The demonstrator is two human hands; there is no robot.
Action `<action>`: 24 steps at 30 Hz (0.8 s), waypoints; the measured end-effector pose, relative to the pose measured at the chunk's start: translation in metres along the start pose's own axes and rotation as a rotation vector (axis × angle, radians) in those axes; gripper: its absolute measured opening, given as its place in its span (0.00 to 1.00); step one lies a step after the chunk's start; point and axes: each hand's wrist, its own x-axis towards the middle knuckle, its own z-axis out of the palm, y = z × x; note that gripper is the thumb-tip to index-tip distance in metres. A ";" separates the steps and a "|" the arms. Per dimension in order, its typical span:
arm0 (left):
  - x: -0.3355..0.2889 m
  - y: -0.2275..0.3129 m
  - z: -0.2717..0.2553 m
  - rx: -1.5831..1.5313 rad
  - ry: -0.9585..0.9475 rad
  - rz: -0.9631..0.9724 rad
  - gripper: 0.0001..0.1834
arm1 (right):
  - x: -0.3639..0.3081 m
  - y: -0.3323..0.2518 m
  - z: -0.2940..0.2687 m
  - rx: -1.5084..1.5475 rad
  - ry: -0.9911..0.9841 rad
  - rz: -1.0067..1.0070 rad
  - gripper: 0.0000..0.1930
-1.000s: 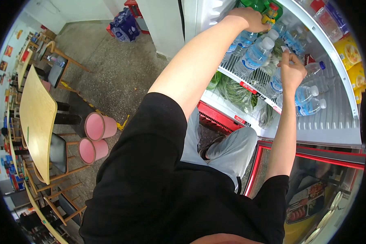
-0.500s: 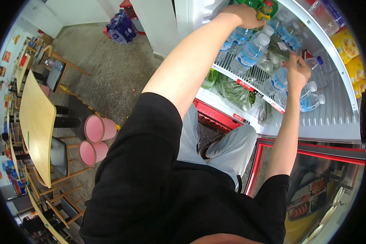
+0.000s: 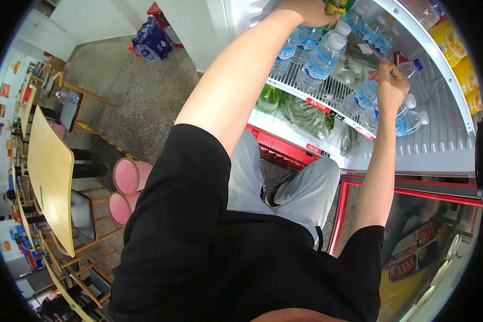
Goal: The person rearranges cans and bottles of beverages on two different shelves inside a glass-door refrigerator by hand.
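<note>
Both my arms reach into an open drinks fridge. At the upper left, my left hand (image 3: 306,12) is closed against a yellow-labelled bottle (image 3: 337,6); its fingertips are partly hidden and the bottle is cut off by the picture's edge. My right hand (image 3: 392,86) has its fingers curled in beside a plastic bag of green vegetables (image 3: 364,53); whatever they pinch is too small to make out. Between the hands, clear water bottles (image 3: 319,64) stand on the wire shelf (image 3: 334,91). More water bottles (image 3: 410,123) lie tilted around my right wrist.
Bagged leafy greens (image 3: 303,115) and a green bottle (image 3: 269,98) sit on the lower shelf. The red-framed fridge door (image 3: 413,196) hangs open at my right. Yellow packages (image 3: 451,45) are beyond the fridge wall. Pink bins (image 3: 129,176), a wooden table (image 3: 51,177) and chairs stand at my left.
The whole view has shifted slightly, so the shelf and bottles appear lower left. My left hand stays at the yellow-labelled bottle. My right hand remains by the vegetable bag, its fingertips slightly raised.
</note>
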 end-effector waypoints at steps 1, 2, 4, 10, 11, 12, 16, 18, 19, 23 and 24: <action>0.001 0.001 0.000 0.008 -0.010 -0.007 0.39 | 0.000 -0.001 -0.002 0.001 -0.003 -0.003 0.19; 0.001 0.001 0.001 0.016 -0.020 -0.014 0.39 | -0.001 -0.001 -0.002 0.002 -0.006 -0.007 0.20; 0.002 0.002 0.001 0.023 -0.020 -0.020 0.39 | -0.001 0.000 -0.004 0.010 -0.020 -0.019 0.20; -0.004 0.006 -0.001 0.005 -0.004 -0.025 0.41 | -0.002 0.004 -0.007 0.035 -0.046 -0.041 0.21; -0.005 0.007 -0.002 -0.003 0.006 -0.030 0.41 | -0.002 0.004 -0.006 0.036 -0.047 -0.045 0.21; -0.004 0.006 -0.002 -0.002 0.005 -0.030 0.41 | -0.002 0.004 -0.005 0.037 -0.046 -0.045 0.21; -0.003 0.004 -0.002 0.013 -0.008 -0.024 0.40 | -0.001 0.005 0.000 0.023 0.021 -0.039 0.20; -0.003 0.005 -0.002 0.009 -0.011 -0.024 0.39 | -0.001 0.006 0.003 0.023 0.077 -0.035 0.20; -0.004 0.005 -0.002 0.006 -0.011 -0.024 0.39 | 0.000 0.007 0.005 -0.019 0.107 -0.035 0.19; -0.005 0.007 -0.005 -0.001 -0.036 -0.021 0.38 | 0.000 0.000 0.017 -0.147 0.107 -0.042 0.17; -0.005 0.006 -0.003 -0.001 -0.039 -0.020 0.38 | 0.000 0.000 0.019 -0.147 0.108 -0.039 0.17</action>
